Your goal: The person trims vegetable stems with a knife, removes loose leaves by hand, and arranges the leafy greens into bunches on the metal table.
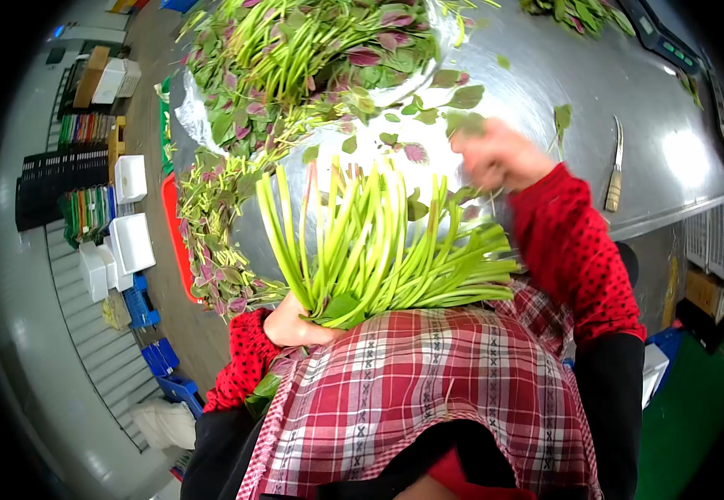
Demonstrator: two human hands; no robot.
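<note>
My left hand (295,323) is wrapped around a thick bunch of leafy green stems (378,242), held against my plaid apron (412,375). The cut ends fan upward over the metal table, and the bunch's leafy end is mostly hidden. To the right of the bunch, my right hand (499,156) is raised over the table with its fingers curled, smeared by motion. A blurred green leaf (466,125) shows at its fingertips. Loose green and purple leaves (416,152) lie on the metal between the hand and the large pile of greens (312,58).
A wooden-handled knife with a curved blade (615,167) lies on the metal table (537,62) at the right. A dark scale-like device (670,46) stands at the far right. More greens trail down the left edge, beside a red tub (177,237). Crates (132,242) stand beyond.
</note>
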